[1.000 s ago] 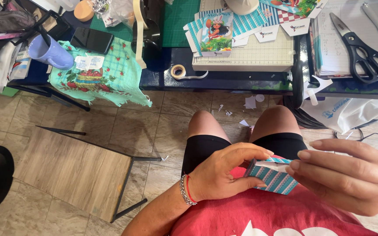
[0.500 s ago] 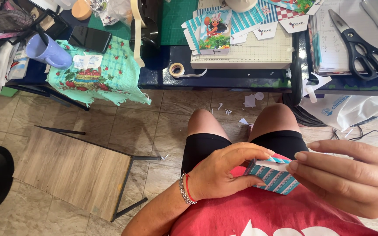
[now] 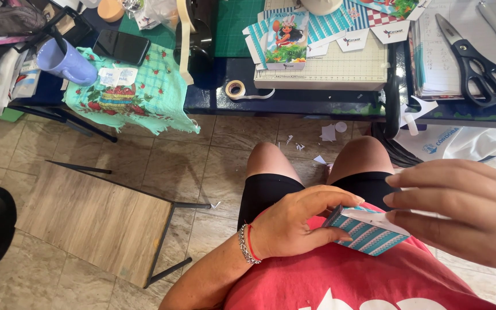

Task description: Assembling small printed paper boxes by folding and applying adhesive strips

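Note:
A small folded paper box (image 3: pixel 368 232) with teal and white stripes rests over my lap, against my red shirt. My left hand (image 3: pixel 297 221) grips its left end, thumb along the top edge, a bracelet and red string on the wrist. My right hand (image 3: pixel 460 209) holds its right side, fingertips pressing a white flap. On the dark table ahead lie matching printed paper cutouts (image 3: pixel 294 34) on a white cutting board (image 3: pixel 331 72).
Black scissors (image 3: pixel 475 57), a roll of tape (image 3: pixel 235 89), a green cutting mat (image 3: pixel 239 26), a phone (image 3: pixel 123 46) and a purple mug (image 3: pixel 64 60) sit on the table. A low wooden stool (image 3: pixel 96 221) stands on the tiled floor at left, with paper scraps (image 3: pixel 327 133) near my knees.
The view has shifted slightly. My right hand's fingers have pressed further onto the box's flap, and the box sits a little lower on my lap.

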